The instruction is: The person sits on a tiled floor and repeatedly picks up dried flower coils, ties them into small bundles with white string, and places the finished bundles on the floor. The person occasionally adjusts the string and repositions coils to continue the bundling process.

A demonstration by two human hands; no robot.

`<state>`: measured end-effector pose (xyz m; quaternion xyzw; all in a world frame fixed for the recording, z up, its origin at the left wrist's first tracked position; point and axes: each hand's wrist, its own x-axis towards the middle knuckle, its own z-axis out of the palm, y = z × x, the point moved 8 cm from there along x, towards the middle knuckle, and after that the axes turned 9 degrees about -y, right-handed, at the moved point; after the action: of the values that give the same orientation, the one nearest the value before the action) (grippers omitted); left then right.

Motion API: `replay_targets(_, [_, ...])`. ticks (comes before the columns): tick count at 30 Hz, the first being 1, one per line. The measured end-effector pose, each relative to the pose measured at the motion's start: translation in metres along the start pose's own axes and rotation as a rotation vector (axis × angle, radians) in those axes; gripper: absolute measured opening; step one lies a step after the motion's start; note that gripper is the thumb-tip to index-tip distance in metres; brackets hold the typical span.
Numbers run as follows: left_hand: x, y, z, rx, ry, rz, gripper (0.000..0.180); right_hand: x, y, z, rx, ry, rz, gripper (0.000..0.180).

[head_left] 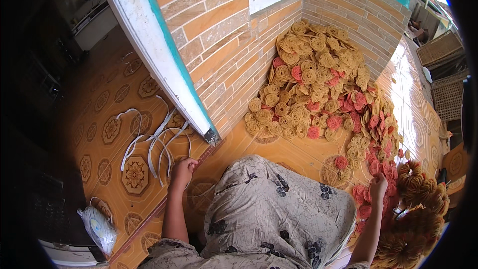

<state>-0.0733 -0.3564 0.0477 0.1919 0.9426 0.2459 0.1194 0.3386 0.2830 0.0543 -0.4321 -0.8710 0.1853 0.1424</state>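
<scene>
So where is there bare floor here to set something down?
Tiled floor shows bare between the white strips and the plastic bag, and between the patterned garment and the rosette pile. It is crowded against the wall, where that pile sits, and around the right hand, beside red rosettes and brown bundles.

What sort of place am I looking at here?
Probably a home's doorway or porch, used as a work spot: a white-and-teal door frame, patterned floor tiles, and a heap of tan and red rosettes against brick-patterned walls.
</scene>
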Motion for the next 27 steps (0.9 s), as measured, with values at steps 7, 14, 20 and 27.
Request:
replay_targets(7, [-0.031,-0.053,0.024,0.126,0.192,-0.14,0.017,-0.021,-0.075,-0.033,0.209,0.042,-0.218,0.019])
replay_targets(14, [0.017,0.116,0.017,-0.952,-0.077,0.315,0.012,-0.038,-0.196,-0.035,0.348,0.094,-0.433,0.016])
replay_targets(20, [0.059,0.333,0.06,-1.127,-0.458,0.583,0.013,-0.021,-0.29,0.026,1.104,-0.509,-0.284,0.025])
replay_targets(27, [0.082,0.375,0.18,-0.664,-0.664,0.58,0.015,0.027,-0.249,0.095,1.355,-0.49,-0.056,0.027])
